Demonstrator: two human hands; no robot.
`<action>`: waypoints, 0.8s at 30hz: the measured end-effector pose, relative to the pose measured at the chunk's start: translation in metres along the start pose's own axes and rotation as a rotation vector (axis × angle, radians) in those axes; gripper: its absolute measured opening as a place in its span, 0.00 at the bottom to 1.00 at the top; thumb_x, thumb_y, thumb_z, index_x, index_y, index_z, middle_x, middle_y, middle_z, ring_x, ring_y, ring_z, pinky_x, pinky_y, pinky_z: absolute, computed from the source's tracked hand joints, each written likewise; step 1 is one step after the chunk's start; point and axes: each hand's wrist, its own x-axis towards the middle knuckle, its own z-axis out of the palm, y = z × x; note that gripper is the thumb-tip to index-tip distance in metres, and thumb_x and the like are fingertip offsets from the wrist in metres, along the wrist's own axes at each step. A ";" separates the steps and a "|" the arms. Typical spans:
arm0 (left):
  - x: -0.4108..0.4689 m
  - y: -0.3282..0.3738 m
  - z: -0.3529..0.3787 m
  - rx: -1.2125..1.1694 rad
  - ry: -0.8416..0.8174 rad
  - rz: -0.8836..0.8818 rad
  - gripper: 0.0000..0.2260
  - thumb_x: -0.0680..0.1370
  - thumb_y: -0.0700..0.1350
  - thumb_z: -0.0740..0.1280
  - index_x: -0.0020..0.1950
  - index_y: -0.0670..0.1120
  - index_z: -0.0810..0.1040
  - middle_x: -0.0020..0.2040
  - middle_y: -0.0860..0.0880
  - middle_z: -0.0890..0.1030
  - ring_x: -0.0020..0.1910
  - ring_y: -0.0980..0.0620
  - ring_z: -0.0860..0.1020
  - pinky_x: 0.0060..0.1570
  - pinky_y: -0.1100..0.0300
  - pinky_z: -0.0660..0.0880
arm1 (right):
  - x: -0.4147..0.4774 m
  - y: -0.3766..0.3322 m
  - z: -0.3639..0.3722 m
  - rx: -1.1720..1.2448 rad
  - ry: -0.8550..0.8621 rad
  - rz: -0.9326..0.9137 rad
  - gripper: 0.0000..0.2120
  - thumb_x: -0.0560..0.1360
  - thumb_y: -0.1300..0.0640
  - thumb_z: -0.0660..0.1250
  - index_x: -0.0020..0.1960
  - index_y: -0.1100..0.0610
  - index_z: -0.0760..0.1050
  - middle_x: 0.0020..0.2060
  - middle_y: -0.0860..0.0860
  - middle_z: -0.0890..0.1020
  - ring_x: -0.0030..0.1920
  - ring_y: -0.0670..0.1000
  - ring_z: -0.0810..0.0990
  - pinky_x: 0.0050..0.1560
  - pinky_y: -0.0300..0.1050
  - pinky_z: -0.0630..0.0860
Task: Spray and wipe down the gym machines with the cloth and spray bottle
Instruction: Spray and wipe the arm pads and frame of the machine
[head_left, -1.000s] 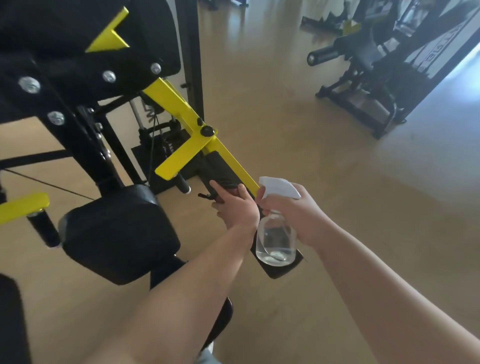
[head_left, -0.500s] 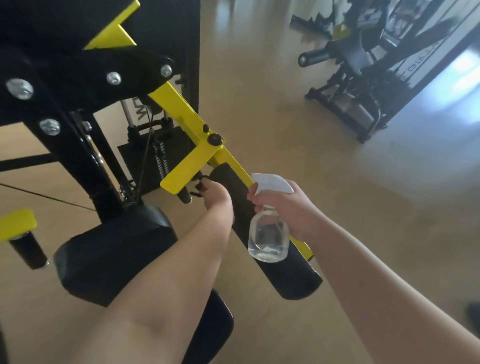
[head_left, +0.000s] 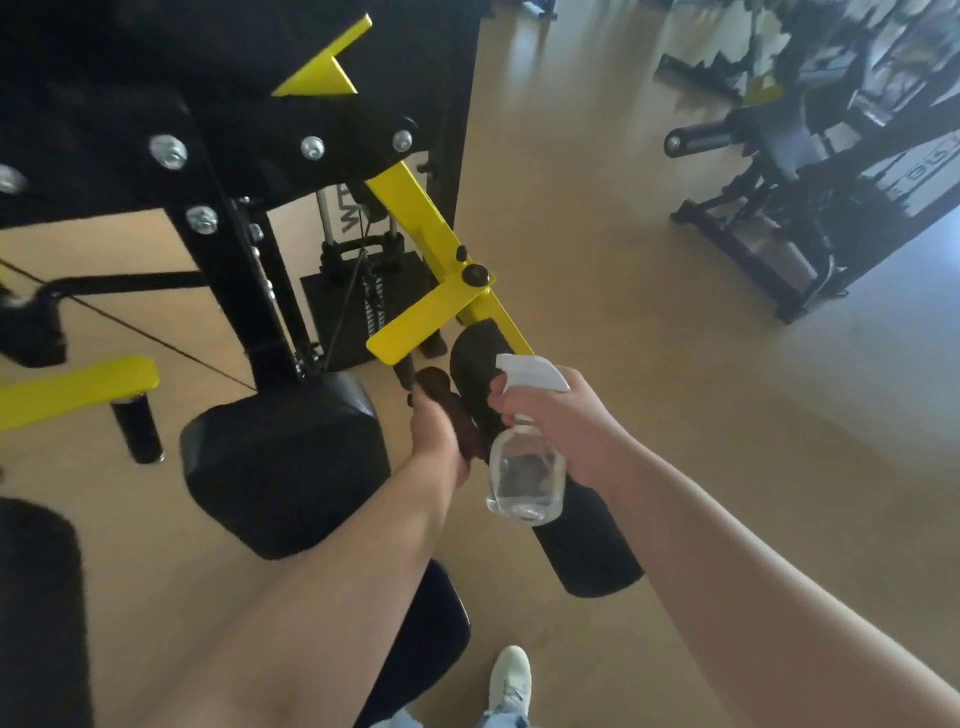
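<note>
brown cloth (head_left: 453, 415) sits bunched in my left hand (head_left: 436, 441), which grips it and presses it against the left edge of the long black arm pad (head_left: 587, 545); that forearm reaches in from 7 o'clock. my right hand (head_left: 566, 426), coming from 4 o'clock, is wrapped round the neck of the clear spray bottle (head_left: 524, 483), whose body hangs at 6 o'clock, just beside the cloth at its 3 o'clock. the yellow lever arm (head_left: 441, 239) runs off toward 11 o'clock.

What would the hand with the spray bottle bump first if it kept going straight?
Probably the long black pad, just ahead of the right hand and its spray bottle. Depth is hard to judge here.
</note>
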 end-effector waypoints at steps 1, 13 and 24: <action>-0.006 -0.002 -0.006 -0.026 0.017 0.020 0.31 0.80 0.68 0.55 0.70 0.47 0.77 0.64 0.40 0.82 0.65 0.39 0.80 0.69 0.44 0.73 | 0.000 0.002 0.005 -0.058 -0.010 0.012 0.11 0.72 0.61 0.75 0.54 0.60 0.82 0.47 0.60 0.82 0.43 0.53 0.81 0.38 0.49 0.84; -0.029 -0.042 -0.058 -0.174 -0.081 0.015 0.22 0.79 0.62 0.63 0.58 0.45 0.80 0.50 0.42 0.83 0.55 0.44 0.80 0.60 0.50 0.73 | 0.019 0.044 0.050 -0.439 -0.016 -0.096 0.08 0.73 0.53 0.72 0.46 0.55 0.76 0.39 0.49 0.80 0.39 0.50 0.81 0.40 0.49 0.81; -0.025 -0.033 -0.073 -0.152 -0.079 -0.030 0.21 0.85 0.59 0.58 0.68 0.48 0.80 0.64 0.42 0.83 0.65 0.41 0.79 0.61 0.46 0.76 | 0.055 0.055 0.064 -0.509 -0.077 -0.194 0.12 0.75 0.55 0.74 0.54 0.50 0.74 0.43 0.42 0.75 0.43 0.47 0.75 0.38 0.42 0.70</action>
